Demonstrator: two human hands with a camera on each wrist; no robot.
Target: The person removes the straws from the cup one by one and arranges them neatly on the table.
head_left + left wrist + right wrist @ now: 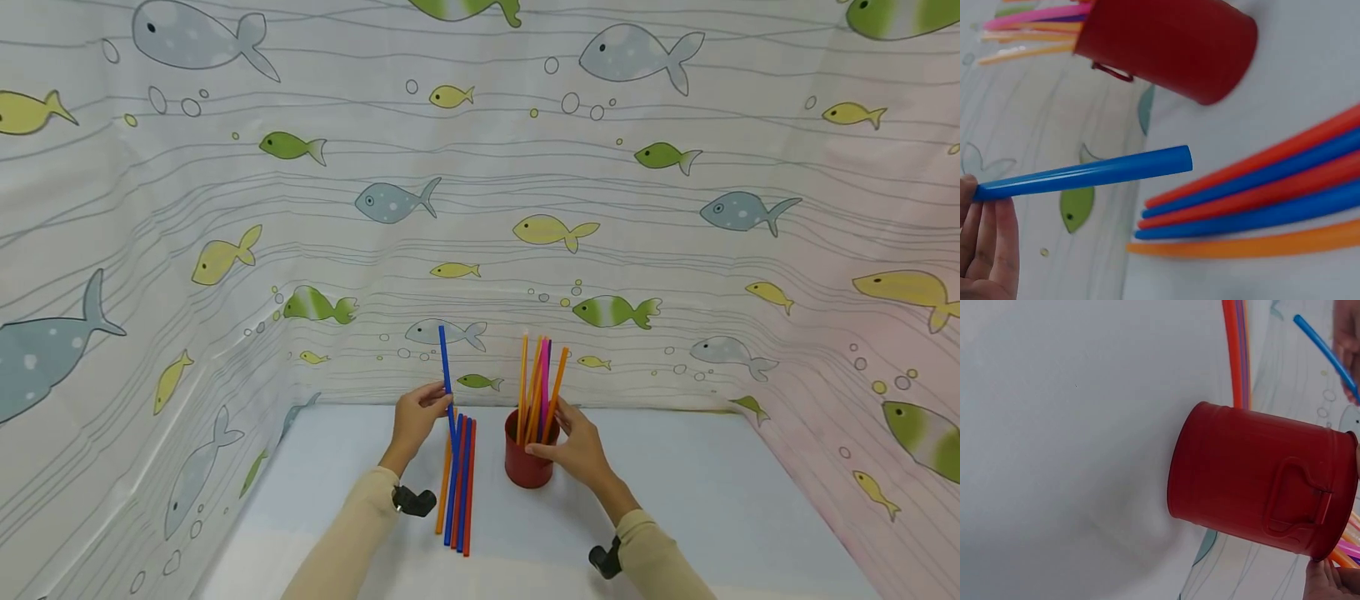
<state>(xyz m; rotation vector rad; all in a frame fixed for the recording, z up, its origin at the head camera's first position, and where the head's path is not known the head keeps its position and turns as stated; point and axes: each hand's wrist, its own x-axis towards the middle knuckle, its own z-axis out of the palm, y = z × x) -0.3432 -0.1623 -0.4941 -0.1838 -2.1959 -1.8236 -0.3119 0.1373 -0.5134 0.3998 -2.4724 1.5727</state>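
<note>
My left hand pinches a blue plastic tube between thumb and fingers. The tube is nearly upright in the head view, its lower end over the row on the table. That row holds an orange tube, two blue ones and two red ones, lying side by side. To its right stands a red metal cup with small wire handles. Several orange tubes, a pink one and a dark one stick up out of it. My right hand holds the cup at its rim, thumb in front, fingers behind.
A white tabletop carries everything. Behind it and at both sides rises a fish-printed sheet, which meets the table's back edge just beyond the cup. Dark wrist cameras sit on both sleeves.
</note>
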